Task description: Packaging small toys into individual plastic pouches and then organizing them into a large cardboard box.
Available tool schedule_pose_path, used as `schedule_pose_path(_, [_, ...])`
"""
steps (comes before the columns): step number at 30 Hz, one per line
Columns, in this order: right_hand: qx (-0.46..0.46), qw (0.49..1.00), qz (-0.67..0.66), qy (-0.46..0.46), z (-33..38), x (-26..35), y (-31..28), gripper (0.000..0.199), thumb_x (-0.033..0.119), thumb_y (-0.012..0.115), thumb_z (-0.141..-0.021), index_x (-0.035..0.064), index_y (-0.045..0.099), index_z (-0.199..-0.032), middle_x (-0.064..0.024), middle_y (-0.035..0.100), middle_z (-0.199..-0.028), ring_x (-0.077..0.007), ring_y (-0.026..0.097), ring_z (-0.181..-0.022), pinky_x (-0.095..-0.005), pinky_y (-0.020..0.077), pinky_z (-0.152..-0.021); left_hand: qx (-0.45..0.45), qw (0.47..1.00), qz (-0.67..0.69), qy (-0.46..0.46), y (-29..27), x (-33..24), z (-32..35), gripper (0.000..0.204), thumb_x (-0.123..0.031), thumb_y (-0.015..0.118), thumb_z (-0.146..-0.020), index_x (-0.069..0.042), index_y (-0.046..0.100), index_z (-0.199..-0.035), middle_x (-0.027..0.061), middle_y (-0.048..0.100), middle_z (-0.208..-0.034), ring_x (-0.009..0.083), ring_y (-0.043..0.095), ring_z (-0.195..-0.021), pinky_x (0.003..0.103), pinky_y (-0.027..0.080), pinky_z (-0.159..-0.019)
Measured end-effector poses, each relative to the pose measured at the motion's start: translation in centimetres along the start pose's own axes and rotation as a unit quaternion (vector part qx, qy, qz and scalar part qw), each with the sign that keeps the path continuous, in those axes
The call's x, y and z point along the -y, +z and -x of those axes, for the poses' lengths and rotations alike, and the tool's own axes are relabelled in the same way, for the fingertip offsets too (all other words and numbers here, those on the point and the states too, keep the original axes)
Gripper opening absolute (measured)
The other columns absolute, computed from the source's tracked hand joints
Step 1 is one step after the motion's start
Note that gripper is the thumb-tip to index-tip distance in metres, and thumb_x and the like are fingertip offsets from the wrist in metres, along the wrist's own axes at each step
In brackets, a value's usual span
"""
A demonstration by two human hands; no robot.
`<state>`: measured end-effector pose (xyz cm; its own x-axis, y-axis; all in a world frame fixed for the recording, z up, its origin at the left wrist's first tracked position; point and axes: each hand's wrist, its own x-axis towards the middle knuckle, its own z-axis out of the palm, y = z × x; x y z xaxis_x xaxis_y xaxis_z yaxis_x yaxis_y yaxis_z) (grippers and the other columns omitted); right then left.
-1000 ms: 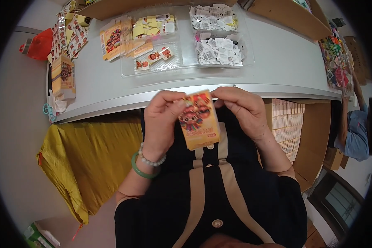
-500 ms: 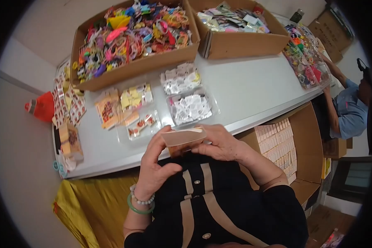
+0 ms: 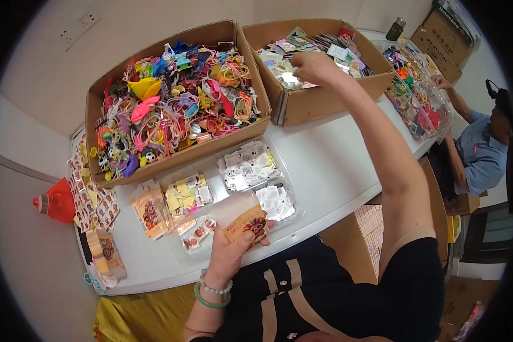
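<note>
My left hand is closed round a small printed paper box, yellow-orange with a colourful picture, held tilted over the table's front edge. Its upper end looks pale and open. My right arm stretches far across the table. Over the right-hand cardboard box, my right hand is closed, its fingers bent down among flat shiny packets; what they pinch, if anything, cannot be made out. Just beyond the paper box lie clear plastic trays with white slips, yellow cards and small picture pieces.
A big carton of small colourful toys stands at the back left. Flattened printed boxes and sticker sheets lie to the left. Below the table's right edge, a carton holds rows of small boxes. A co-worker sits at right.
My right hand has left the paper box and reached up into the right-hand carton. My left hand alone now holds the paper box, turned with its picture showing. The view has tilted upward.
</note>
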<state>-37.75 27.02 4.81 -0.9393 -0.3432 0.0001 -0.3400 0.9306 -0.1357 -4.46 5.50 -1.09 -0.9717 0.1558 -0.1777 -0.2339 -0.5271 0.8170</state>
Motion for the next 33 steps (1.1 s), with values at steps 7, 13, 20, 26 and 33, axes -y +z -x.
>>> schedule_pose_path(7, [0.116,0.988,0.106,-0.009,-5.4,-2.9,5.9,0.045,0.017,0.057,-0.077,0.0114,0.046,-0.121,-0.0165,0.061,-0.110,-0.0368,0.059,-0.099,-0.0427,0.0478,-0.079,-0.079,0.995,-0.046,0.050,-2.0,0.5,-1.0,0.055,-0.018,0.076,-0.074,0.005,0.050,-0.116,0.0125,0.062,-0.105,0.0254,0.063,-0.094,0.036,0.055,-0.076])
schedule_pose_path(13, [0.122,0.991,0.039,-0.036,-3.6,-1.2,2.9,0.028,0.005,0.060,-0.059,0.0036,0.058,-0.087,-0.0158,0.063,-0.084,-0.0309,0.060,-0.078,-0.0381,0.0457,-0.065,-0.078,0.995,-0.032,0.052,-1.4,0.3,-0.8,0.038,-0.011,0.071,-0.080,0.002,0.055,-0.112,0.0093,0.062,-0.107,0.0160,0.060,-0.096,0.029,0.048,-0.085])
schedule_pose_path(20, [0.169,0.950,-0.230,-0.127,-4.1,-1.4,3.8,0.058,0.017,0.063,-0.069,0.0053,0.050,-0.124,-0.0153,0.062,-0.104,-0.0267,0.060,-0.083,-0.0380,0.0483,-0.071,-0.071,0.992,-0.068,0.079,-0.9,0.0,0.4,0.039,-0.012,0.071,-0.081,0.003,0.054,-0.113,0.0092,0.062,-0.107,0.0160,0.060,-0.096,0.028,0.048,-0.085])
schedule_pose_path(26, [0.147,0.984,-0.082,-0.054,-5.6,-0.5,4.2,0.040,0.032,0.061,-0.074,0.0059,0.060,-0.105,-0.0127,0.063,-0.089,-0.0231,0.058,-0.083,-0.0339,0.0462,-0.074,-0.067,0.994,-0.055,0.069,-0.1,0.7,1.0,0.040,-0.012,0.070,-0.081,0.002,0.053,-0.114,0.0092,0.061,-0.108,0.0165,0.060,-0.097,0.030,0.048,-0.086])
schedule_pose_path(33, [-0.004,0.992,-0.124,-0.012,-6.2,-2.0,3.6,0.021,0.025,0.064,-0.068,0.0049,0.064,-0.075,-0.0100,0.061,-0.069,-0.0224,0.058,-0.068,-0.0349,0.0461,-0.065,-0.055,0.994,-0.070,0.060,0.5,1.3,1.0,0.041,-0.011,0.070,-0.081,0.002,0.052,-0.116,0.0093,0.061,-0.109,0.0167,0.060,-0.098,0.030,0.049,-0.086])
